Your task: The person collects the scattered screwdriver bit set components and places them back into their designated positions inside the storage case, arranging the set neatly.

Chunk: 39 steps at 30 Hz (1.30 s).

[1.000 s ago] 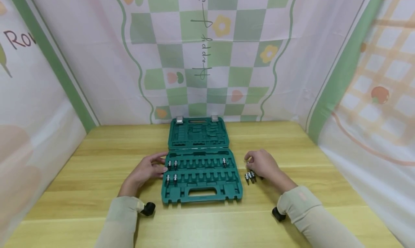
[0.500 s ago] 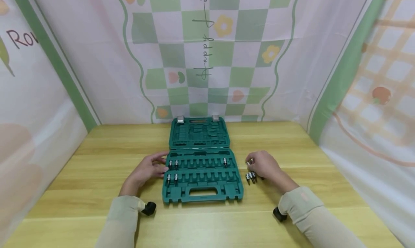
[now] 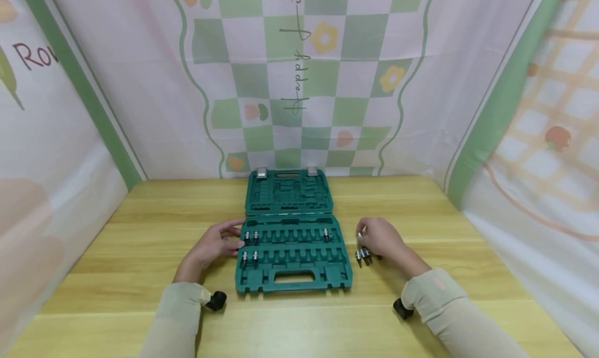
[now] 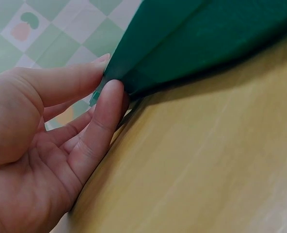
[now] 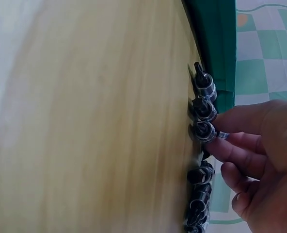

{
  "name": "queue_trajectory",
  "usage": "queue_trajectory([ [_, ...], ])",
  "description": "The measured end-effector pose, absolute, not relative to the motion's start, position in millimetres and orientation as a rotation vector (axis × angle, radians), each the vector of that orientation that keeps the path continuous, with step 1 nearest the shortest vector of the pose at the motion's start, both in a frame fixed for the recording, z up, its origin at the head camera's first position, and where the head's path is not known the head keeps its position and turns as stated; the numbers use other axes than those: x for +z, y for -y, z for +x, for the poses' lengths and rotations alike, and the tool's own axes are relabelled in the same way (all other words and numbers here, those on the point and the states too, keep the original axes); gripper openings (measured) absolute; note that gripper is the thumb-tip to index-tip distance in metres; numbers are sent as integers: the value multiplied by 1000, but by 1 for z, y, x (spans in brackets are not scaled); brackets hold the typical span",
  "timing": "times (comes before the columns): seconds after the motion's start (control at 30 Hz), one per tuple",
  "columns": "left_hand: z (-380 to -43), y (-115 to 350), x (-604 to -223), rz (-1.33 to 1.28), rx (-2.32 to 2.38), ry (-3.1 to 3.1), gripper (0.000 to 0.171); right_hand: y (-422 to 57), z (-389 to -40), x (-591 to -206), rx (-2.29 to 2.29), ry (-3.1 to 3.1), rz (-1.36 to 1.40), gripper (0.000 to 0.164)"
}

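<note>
A green plastic tool case (image 3: 255, 281) lies open on the table, its lid toward the back. Several bit sockets (image 3: 255, 238) stand in its slots, mostly at the left end, with one near the right. My left hand (image 3: 211, 243) grips the left side of the case, thumb and fingers at its edge (image 4: 134, 73) in the left wrist view. To the right of the case, my right hand (image 3: 380, 238) pinches a small silver bit socket (image 5: 223, 135), largely hidden by the fingers. Loose bit sockets (image 3: 363, 256) lie on the table just in front of that hand.
The wooden table (image 3: 154, 217) reaches back to a checkered cloth wall (image 3: 318, 77). More cloth hangs along the left and right sides. In the right wrist view, several dark bit sockets (image 5: 200, 194) lie in a row beside the hand.
My right fingertips have closed in on a bit socket and shifted slightly. My left hand stays on the case. The whole head view has drifted a little to the right.
</note>
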<state>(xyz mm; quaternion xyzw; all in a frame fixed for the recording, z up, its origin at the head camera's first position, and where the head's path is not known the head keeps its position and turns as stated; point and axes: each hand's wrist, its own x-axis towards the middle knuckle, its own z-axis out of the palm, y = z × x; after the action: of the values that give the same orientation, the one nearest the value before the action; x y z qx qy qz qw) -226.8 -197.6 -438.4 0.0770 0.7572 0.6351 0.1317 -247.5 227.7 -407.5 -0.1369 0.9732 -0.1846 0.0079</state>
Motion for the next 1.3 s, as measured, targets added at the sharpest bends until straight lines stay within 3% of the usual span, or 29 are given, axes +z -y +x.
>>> queue_trajectory([
  [0.5, -225, 198, -440, 217, 1850, -2200, 61, -216, -249, -406, -998, -2976, -358, 10],
  [1.3, -227, 198, -441, 241, 1848, -2199, 64, -178, -247, -402, -1102, -2918, -510, 13],
])
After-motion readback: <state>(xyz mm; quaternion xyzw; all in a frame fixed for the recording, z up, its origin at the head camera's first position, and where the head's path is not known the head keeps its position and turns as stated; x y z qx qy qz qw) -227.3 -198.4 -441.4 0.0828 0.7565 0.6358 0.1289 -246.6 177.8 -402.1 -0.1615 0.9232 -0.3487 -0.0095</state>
